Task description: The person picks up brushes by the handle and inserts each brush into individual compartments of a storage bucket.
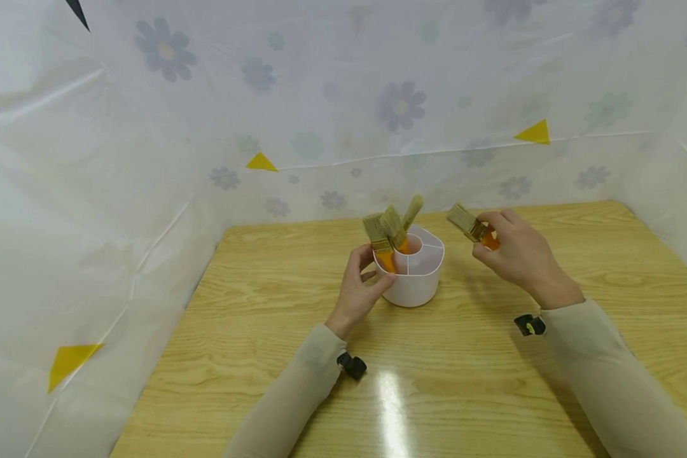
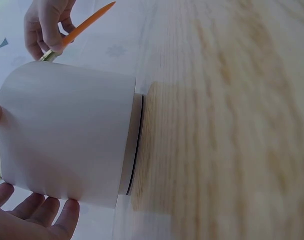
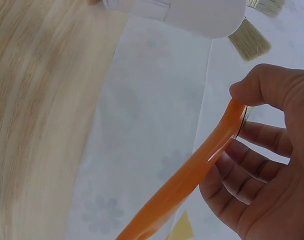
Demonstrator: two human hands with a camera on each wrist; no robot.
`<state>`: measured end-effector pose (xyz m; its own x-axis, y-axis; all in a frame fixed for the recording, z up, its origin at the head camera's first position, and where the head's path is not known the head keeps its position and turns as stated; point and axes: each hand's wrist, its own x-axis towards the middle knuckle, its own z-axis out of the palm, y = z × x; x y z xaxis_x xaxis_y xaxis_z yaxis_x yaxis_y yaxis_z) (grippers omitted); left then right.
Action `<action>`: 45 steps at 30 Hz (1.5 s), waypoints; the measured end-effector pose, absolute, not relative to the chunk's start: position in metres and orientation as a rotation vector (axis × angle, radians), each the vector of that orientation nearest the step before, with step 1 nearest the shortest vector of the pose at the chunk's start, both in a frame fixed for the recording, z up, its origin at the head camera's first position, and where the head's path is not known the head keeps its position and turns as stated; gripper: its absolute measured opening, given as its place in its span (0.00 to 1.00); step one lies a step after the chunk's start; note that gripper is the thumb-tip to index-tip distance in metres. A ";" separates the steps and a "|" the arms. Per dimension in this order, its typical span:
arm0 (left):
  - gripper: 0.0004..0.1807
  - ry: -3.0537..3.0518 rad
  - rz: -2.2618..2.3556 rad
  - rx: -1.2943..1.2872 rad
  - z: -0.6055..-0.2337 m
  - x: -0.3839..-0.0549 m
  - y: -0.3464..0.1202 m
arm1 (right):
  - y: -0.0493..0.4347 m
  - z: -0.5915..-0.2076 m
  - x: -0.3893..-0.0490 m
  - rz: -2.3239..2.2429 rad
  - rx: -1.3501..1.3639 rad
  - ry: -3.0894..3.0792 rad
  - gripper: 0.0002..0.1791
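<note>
A white divided holder (image 1: 412,291) stands on the table with a round middle compartment and several outer ones. My left hand (image 1: 357,291) grips its left side, thumb at the near rim; in the left wrist view its fingers (image 2: 36,212) press the holder's smooth wall (image 2: 71,130). Three paintbrushes stand bristles up in it: a wide one (image 1: 376,228) at the left, another (image 1: 392,222) beside it, and one (image 1: 413,210) farther back. To the right, in the air, my right hand (image 1: 518,257) pinches a fourth-like paintbrush (image 1: 464,221) near its metal band; its orange handle (image 3: 187,172) points downward.
The wood-grain table (image 1: 252,381) reaches out on all sides of the holder. Behind it hangs a pale flowered sheet (image 1: 332,95) with yellow triangles (image 1: 535,132), and a similar sheet closes off the left side. Each wrist wears a small black camera (image 1: 352,367).
</note>
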<state>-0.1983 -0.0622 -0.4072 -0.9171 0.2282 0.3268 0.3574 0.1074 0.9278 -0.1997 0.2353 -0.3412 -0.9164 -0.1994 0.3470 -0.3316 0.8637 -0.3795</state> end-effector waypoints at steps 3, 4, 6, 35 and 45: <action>0.35 -2.252 -1.962 -0.616 -0.404 -0.196 -0.062 | 0.233 -0.340 -0.198 0.634 0.410 -2.722 0.25; 0.35 -2.250 -1.969 -0.624 -0.400 -0.194 -0.062 | 0.233 -0.340 -0.198 0.635 0.414 -2.714 0.25; 0.35 -2.245 -1.985 -0.642 -0.393 -0.189 -0.063 | 0.231 -0.339 -0.197 0.632 0.423 -2.696 0.25; 0.34 -2.252 -1.990 -0.653 -0.376 -0.178 -0.063 | 0.216 -0.332 -0.188 0.613 0.523 -2.578 0.27; 0.34 -2.256 -1.985 -0.659 -0.376 -0.179 -0.063 | 0.211 -0.334 -0.189 0.622 0.537 -2.548 0.26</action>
<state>-0.1788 -0.0632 -0.3758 -0.9063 0.2720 0.3236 0.3556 0.0766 0.9315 -0.1894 0.2112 -0.3340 -0.8179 -0.2577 0.5144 -0.4659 0.8214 -0.3291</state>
